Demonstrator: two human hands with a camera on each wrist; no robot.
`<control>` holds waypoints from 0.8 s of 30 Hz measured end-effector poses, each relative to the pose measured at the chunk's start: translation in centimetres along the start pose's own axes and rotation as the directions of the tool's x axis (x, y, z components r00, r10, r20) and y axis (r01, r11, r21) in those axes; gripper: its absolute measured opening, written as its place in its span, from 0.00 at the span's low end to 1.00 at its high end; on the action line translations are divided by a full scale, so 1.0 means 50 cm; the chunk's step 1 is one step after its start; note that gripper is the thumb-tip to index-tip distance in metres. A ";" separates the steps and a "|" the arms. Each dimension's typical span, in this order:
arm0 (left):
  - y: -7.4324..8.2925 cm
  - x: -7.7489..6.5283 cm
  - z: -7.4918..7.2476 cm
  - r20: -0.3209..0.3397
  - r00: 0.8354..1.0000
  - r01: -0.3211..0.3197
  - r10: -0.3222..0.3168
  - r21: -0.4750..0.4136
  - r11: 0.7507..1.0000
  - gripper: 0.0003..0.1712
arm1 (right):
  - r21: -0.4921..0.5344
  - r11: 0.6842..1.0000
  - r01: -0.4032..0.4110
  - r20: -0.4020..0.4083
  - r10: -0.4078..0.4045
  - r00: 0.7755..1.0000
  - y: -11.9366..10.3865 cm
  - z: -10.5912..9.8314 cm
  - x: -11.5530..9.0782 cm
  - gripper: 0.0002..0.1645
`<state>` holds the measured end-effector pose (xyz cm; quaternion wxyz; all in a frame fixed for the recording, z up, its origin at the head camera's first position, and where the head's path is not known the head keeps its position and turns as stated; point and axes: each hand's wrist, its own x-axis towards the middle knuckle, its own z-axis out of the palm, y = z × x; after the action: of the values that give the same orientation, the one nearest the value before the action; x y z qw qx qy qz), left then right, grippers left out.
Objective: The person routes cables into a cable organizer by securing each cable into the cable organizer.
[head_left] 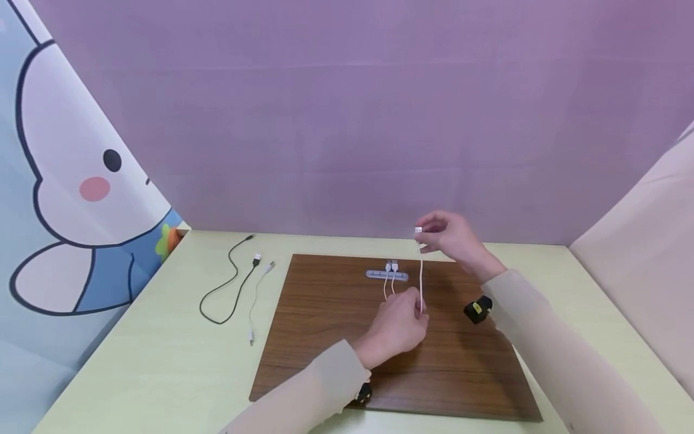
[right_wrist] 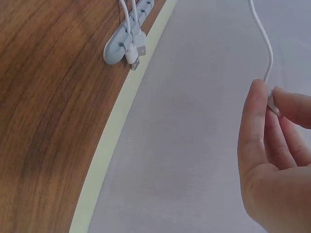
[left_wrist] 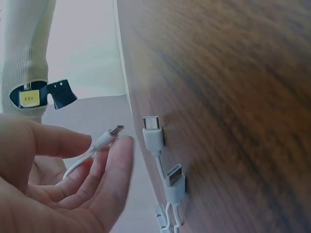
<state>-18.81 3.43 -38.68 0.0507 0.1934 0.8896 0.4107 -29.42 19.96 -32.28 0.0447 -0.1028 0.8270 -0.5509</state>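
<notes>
A white USB cable (head_left: 421,274) is stretched nearly upright between my two hands. My right hand (head_left: 450,238) pinches its USB-A plug (head_left: 418,229) at the upper end, above the far edge of the brown wooden board (head_left: 325,325). Lower down, over the board, my left hand (head_left: 398,319) pinches the other end, whose small metal-tipped plug (left_wrist: 104,139) shows between thumb and fingers in the left wrist view. Beyond the left hand, a grey cable organizer (right_wrist: 115,48) sits near the board's far edge. Two white cables run through it, their USB-A plugs (right_wrist: 131,54) pointing outward.
Left of the board, a black USB cable (head_left: 219,323) lies looped on the pale table (head_left: 135,367), beside a short white cable (head_left: 252,307). Two small white plugs (left_wrist: 153,139) lie on the board in the left wrist view. A purple backdrop (head_left: 347,150) stands behind.
</notes>
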 end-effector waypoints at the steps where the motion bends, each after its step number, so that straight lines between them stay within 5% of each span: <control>1: 0.000 -0.001 0.000 -0.007 1.000 0.001 -0.001 0.005 1.000 0.04 | -0.010 1.000 -0.002 -0.002 0.002 1.000 0.002 0.000 0.003 0.20; 10: 0.004 -0.004 0.002 -0.034 0.999 0.026 -0.025 0.049 0.998 0.10 | -0.081 0.994 -0.070 0.074 0.076 0.994 0.020 -0.005 0.022 0.24; 17: 0.005 -0.009 0.005 -0.022 0.997 0.072 -0.071 0.091 0.993 0.07 | -0.216 0.973 -0.084 0.048 0.096 0.994 0.049 0.008 0.039 0.21; 24: 0.002 -0.010 0.013 -0.004 0.998 0.068 -0.069 0.202 0.977 0.09 | -0.152 0.987 -0.059 0.066 0.070 0.995 0.075 0.039 0.052 0.19</control>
<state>-18.15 3.75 -39.08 0.0465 0.1675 0.9327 0.3161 -32.02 19.02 -36.41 0.0838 -0.0984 0.8668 -0.4816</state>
